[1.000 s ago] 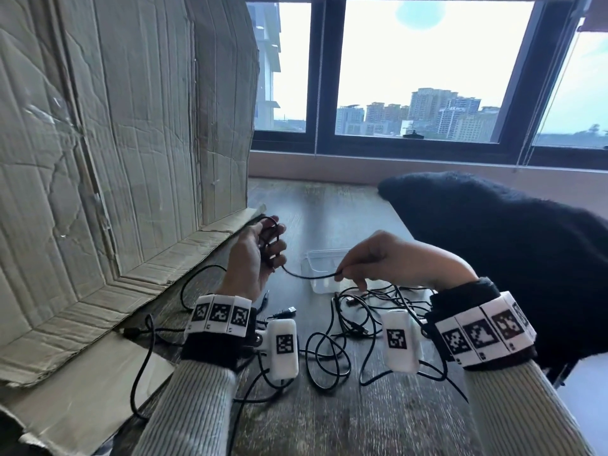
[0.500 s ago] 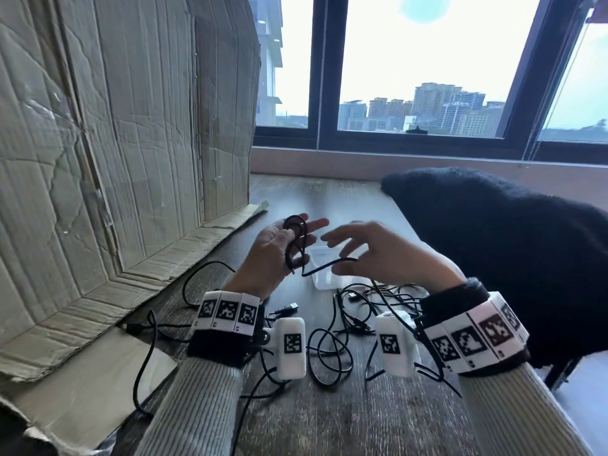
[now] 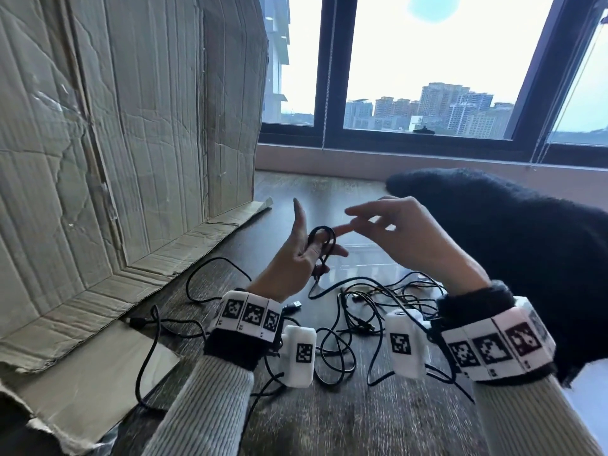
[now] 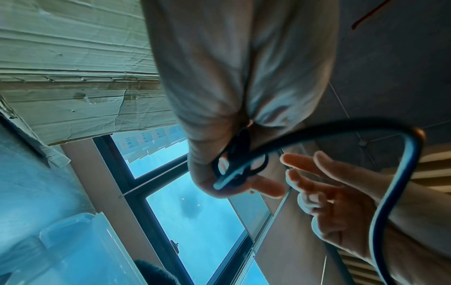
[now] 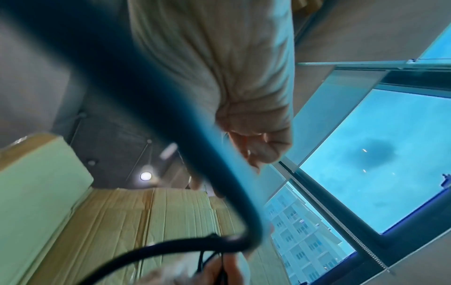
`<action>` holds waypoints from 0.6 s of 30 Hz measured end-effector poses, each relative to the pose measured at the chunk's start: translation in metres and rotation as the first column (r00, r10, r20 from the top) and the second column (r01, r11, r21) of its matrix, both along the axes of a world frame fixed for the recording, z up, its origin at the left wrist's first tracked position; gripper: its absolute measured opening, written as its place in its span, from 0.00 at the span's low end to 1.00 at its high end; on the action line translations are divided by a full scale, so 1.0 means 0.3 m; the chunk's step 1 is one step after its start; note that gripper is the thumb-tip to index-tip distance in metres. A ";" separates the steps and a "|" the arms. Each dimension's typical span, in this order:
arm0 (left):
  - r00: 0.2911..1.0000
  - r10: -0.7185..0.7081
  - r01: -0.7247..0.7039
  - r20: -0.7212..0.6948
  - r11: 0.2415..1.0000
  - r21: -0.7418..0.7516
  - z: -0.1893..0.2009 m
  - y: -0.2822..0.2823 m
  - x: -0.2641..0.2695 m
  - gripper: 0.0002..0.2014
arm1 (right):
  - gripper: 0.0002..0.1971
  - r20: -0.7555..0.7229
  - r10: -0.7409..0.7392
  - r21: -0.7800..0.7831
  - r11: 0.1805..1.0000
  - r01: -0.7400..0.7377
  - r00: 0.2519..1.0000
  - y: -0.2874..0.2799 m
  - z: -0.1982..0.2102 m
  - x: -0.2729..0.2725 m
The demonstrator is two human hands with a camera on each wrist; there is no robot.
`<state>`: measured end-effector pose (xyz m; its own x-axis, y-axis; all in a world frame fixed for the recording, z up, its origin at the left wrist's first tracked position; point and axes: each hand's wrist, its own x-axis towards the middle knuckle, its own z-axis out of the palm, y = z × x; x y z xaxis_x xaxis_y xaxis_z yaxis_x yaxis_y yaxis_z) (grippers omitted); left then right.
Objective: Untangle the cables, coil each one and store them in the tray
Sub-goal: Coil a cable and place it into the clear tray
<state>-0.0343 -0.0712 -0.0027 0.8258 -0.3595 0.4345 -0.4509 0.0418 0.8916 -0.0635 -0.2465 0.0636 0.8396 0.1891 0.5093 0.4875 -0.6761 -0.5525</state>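
My left hand [image 3: 304,258] is raised above the table, index finger pointing up. It holds a small coil of black cable [image 3: 324,240] looped around its other fingers, and the thumb pins it. The coil's tail drops to the tangle of black cables [image 3: 358,320] on the wooden table. The left wrist view shows the loops [image 4: 240,165] at the fingertips. My right hand [image 3: 391,225] hovers just right of the coil with fingers spread, holding nothing; it also appears spread in the left wrist view [image 4: 329,194]. The clear plastic tray [image 3: 365,258] sits behind the hands, mostly hidden.
A tall creased cardboard sheet [image 3: 131,143] stands along the left, its flap lying on the table. A black fuzzy garment [image 3: 513,245] covers the right side of the table. A window [image 3: 427,60] runs along the far wall. A USB plug [image 3: 294,306] lies near my left wrist.
My right hand has let go of the cable and spread its fingers. My left hand has risen with the coil and straightened its index finger.
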 end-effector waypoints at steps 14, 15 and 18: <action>0.990 -0.078 0.082 -0.119 0.996 0.028 0.011 -0.044 -0.025 0.10 | 0.08 0.056 -0.078 -0.141 0.986 0.086 0.995 0.009 -0.055 0.068; 0.985 -0.054 0.045 -0.164 0.997 -0.059 0.018 -0.040 -0.026 0.11 | 0.10 0.064 -0.098 -0.136 0.985 0.106 0.993 0.004 -0.047 0.063; 0.964 -0.006 -0.084 -0.265 0.941 -0.327 0.033 -0.003 -0.007 0.09 | 0.13 -0.113 -0.034 -0.135 0.991 0.019 0.993 0.000 -0.004 0.011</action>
<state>-0.0362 -0.0721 0.0073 0.9356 -0.1970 0.2929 -0.2142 0.3429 0.9146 -0.0602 -0.2464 0.0623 0.8964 0.2260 0.3812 0.4073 -0.7592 -0.5077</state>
